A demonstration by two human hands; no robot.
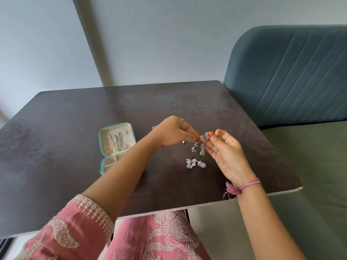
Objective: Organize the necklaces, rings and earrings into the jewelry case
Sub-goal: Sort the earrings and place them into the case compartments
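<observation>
A teal jewelry case point(101, 147) lies open on the dark table point(75, 119), left of centre. Two necklaces point(116, 145), one rose-gold and one silver, hang in its lid. My left hand point(172, 133) pinches one silver dangling earring point(195, 147) above the table. My right hand point(223, 149) pinches a second silver earring point(203, 145) by its flower top. The two hands meet at the fingertips. Another pair of silver cluster earrings point(196, 163) lies on the table just below them. A small ring point(183, 141) sits by my left hand.
A blue-grey upholstered chair point(287, 72) stands at the table's right side. The table's near edge runs above my pink embroidered lap point(161, 237). A small silver piece point(154, 127) peeks out behind my left wrist. Grey walls stand behind the table.
</observation>
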